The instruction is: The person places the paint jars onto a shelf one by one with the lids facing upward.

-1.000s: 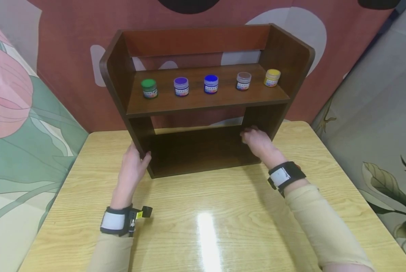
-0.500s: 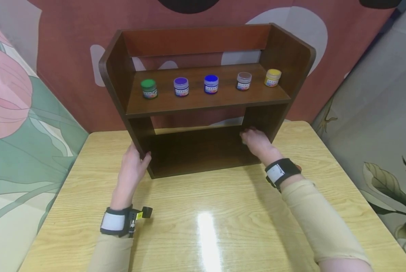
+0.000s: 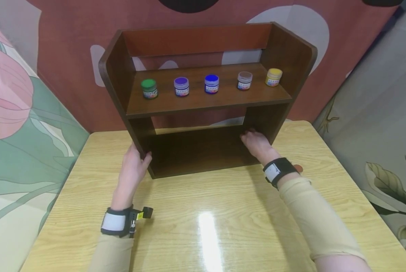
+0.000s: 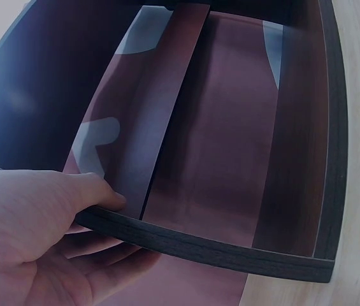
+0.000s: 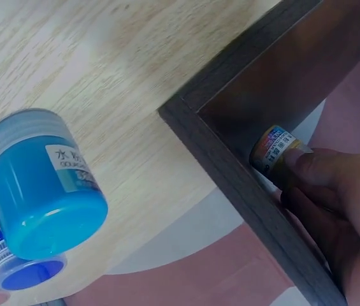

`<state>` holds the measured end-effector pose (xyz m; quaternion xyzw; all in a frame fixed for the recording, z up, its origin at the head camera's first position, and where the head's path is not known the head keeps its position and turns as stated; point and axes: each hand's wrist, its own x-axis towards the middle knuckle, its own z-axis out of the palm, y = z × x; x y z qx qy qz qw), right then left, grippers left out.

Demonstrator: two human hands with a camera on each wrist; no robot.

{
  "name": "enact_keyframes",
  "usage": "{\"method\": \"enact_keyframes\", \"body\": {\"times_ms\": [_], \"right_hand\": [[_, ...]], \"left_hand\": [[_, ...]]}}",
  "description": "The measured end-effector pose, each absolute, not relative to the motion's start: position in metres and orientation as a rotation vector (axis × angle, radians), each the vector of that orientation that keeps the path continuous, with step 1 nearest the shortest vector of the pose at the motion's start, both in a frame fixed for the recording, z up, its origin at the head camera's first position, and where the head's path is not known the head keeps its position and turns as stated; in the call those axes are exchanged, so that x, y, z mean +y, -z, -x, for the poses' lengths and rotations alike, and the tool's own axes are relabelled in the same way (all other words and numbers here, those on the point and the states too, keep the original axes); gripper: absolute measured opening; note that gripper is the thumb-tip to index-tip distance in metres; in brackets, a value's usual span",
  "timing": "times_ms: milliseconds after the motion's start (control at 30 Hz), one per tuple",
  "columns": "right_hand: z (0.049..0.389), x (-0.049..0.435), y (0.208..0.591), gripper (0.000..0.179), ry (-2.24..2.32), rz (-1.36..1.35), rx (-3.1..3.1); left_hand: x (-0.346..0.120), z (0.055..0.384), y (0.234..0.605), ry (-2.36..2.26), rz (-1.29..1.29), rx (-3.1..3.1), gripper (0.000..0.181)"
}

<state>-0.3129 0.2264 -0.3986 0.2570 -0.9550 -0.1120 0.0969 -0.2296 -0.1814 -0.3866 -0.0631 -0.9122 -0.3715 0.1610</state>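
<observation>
A dark brown two-tier wooden shelf (image 3: pixel 203 107) stands on the table. My left hand (image 3: pixel 131 166) grips its left side panel, thumb inside and fingers outside, as the left wrist view shows. My right hand (image 3: pixel 255 143) reaches into the lower tier at the right. There, in the right wrist view, thumb and fingers pinch a small paint jar (image 5: pixel 272 150) with a colourful label, close to the corner of the shelf. In the head view that jar is hidden by the hand. A row of paint jars stands on the upper tier: green (image 3: pixel 149 89), purple (image 3: pixel 181 87), blue (image 3: pixel 211 84), clear-lidded (image 3: pixel 244 81) and yellow (image 3: pixel 273 77).
In the right wrist view a light blue paint jar (image 5: pixel 46 185) and a dark blue one (image 5: pixel 27 271) are close to the camera. A reddish round thing (image 3: pixel 298 168) peeks out beside the right wristband. The wood-grain table (image 3: pixel 175 211) meets a patterned cloth backdrop (image 3: pixel 67 75).
My right wrist and forearm have shifted slightly left, uncovering more of the reddish round thing beside the wristband. The left hand keeps its grip on the shelf, and the upper jars stay in place.
</observation>
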Motion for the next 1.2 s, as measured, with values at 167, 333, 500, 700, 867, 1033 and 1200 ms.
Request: {"method": "enact_keyframes", "body": {"times_ms": [167, 333, 500, 700, 867, 1033, 1200], "right_hand": [[0.315, 0.226, 0.402, 0.022, 0.312, -0.742, -2.828], [0.316, 0.225, 0.405, 0.022, 0.319, -0.732, -2.825], [0.315, 0.227, 0.407, 0.022, 0.328, -0.732, -2.805], [0.315, 0.226, 0.411, 0.019, 0.389, -0.737, -2.739], [0.314, 0.225, 0.412, 0.019, 0.392, -0.733, -2.724], [0.314, 0.225, 0.413, 0.020, 0.382, -0.741, -2.717], [0.313, 0.226, 0.415, 0.021, 0.394, -0.735, -2.686]], "left_hand": [[-0.182, 0.230, 0.387, 1.077, 0.185, -2.600, 0.042], [-0.181, 0.230, 0.385, 1.068, 0.190, -2.600, 0.043], [-0.180, 0.230, 0.385, 1.063, 0.185, -2.606, 0.043], [-0.181, 0.229, 0.385, 1.071, 0.182, -2.609, 0.042], [-0.181, 0.227, 0.385, 1.072, 0.180, -2.610, 0.041], [-0.181, 0.227, 0.385, 1.061, 0.184, -2.614, 0.041], [-0.180, 0.226, 0.384, 1.058, 0.193, -2.606, 0.041]]}}
